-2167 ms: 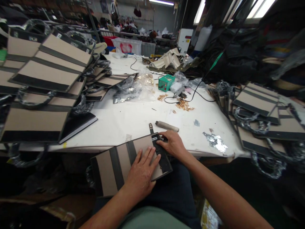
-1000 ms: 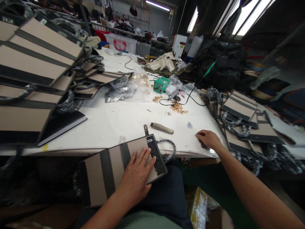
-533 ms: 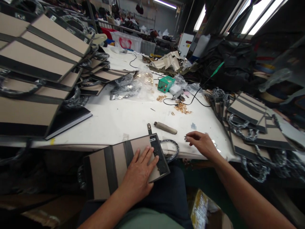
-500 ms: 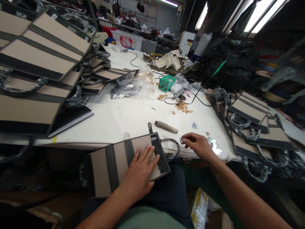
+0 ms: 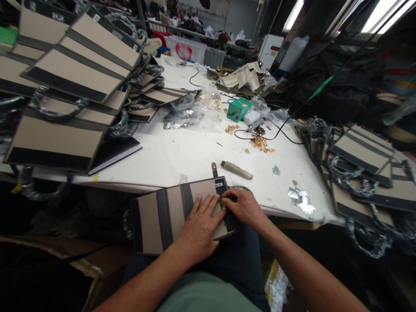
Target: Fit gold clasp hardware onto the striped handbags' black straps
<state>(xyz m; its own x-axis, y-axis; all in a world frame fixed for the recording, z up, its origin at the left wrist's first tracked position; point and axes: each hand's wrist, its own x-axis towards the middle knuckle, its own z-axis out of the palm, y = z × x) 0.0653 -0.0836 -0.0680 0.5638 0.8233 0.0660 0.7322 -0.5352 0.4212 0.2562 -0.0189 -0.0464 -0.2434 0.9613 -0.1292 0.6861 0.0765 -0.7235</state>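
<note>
A flat tan bag with black stripes lies across my lap, its top resting against the edge of the white table. My left hand presses flat on the bag, fingers stretched out. My right hand is over the bag's black top band, fingers pinched on a small piece I cannot make out. A black strap end sticks out above the bag. A beige-handled tool lies on the table just beyond my right hand.
Tan-and-black bags are piled at the left and at the right. Gold metal fittings, a green box, black cables, clear plastic bags and foil scraps lie on the table. A cardboard box stands at lower left.
My right hand left the bag, reached right to the foil scraps, came back pinching a small piece and is now on the bag's black band. My left hand stayed pressed on the bag.
</note>
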